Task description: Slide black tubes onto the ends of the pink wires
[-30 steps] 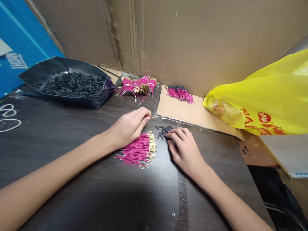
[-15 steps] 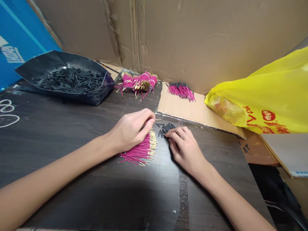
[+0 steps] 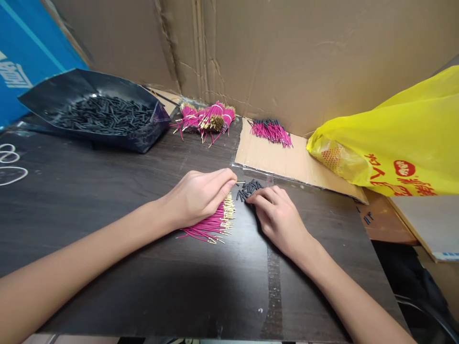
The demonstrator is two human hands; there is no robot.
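Item: gold-tipped wire [image 3: 241,182], one, pinched between your left hand's [image 3: 202,195] thumb and forefinger. Likely light, thin, bendy; grip close behind the metal tip.

Item: short black sleeves [image 3: 249,188], loose pile on the dark tabletop [image 3: 172,291], at your right hand's [image 3: 283,215] bunched fingertips; whether these clasp one, cannot tell. Probably light, apt to roll; take by the sides.

Item: magenta wires [image 3: 210,224], laid beneath your left hand.

Left hand [image 3: 201,198] and right hand [image 3: 281,215] are bare, slender forearms [image 3: 95,255] uncovered along their visible length
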